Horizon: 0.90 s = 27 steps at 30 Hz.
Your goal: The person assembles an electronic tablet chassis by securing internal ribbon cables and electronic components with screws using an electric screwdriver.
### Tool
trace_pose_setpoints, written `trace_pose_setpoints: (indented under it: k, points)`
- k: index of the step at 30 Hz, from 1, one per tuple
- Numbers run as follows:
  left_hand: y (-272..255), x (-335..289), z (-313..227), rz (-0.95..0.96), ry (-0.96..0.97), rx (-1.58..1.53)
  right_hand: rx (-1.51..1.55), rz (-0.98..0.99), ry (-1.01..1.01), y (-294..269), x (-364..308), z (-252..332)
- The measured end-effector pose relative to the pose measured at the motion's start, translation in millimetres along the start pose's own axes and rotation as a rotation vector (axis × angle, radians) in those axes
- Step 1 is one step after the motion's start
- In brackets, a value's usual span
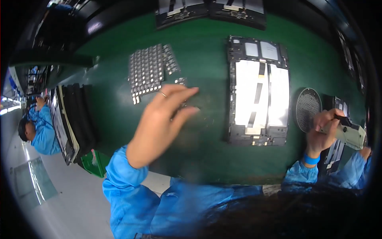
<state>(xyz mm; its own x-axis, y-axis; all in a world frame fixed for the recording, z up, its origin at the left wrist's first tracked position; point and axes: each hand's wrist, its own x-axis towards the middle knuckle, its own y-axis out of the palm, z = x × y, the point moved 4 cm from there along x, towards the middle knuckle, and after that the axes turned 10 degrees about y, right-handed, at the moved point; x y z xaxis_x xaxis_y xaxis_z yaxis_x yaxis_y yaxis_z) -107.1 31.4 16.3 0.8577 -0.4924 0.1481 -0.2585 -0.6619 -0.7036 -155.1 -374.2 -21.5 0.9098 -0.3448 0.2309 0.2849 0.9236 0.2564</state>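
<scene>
My left hand (pixel 157 123), with a ring on one finger, reaches over the green work surface. Its thumb and forefinger are apart, with nothing visible between them. Just beyond it lie rows of small dark circuit boards (pixel 147 69); a few pieces are partly hidden behind the fingers. To the right, an opened tablet-like device (pixel 260 95) lies flat, showing silver battery packs and black ribbon strips. My right hand (pixel 323 129), with a blue wristband, is closed around a cream-coloured handheld tool (pixel 350 134) with a black part. The tool's exact kind is unclear.
A round perforated grey dish (pixel 308 109) sits beside my right hand. Two more opened devices (pixel 238 14) lie at the far edge. Dark panels (pixel 73 119) are stacked at left, above a green bin (pixel 94 162). Another person (pixel 41 131) works at far left; a blue sleeve (pixel 352 172) shows at right.
</scene>
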Motion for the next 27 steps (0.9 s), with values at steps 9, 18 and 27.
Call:
trace_pose_setpoints:
  k: [9, 18, 27]
  points:
    - [-13.8, -43.4, 31.9, -0.009, 0.004, 0.108, 0.252, -0.039, 0.009, -6.8, 10.4, 22.5]
    - [-0.2, -56.1, 39.7, -0.093, -0.171, -0.038, 0.171, 0.009, -0.147, 38.1, 11.5, 21.9]
    - [-4.1, -54.7, 32.4, -0.160, -0.081, 0.143, 0.226, 0.002, -0.100, 54.4, 5.3, 23.4]
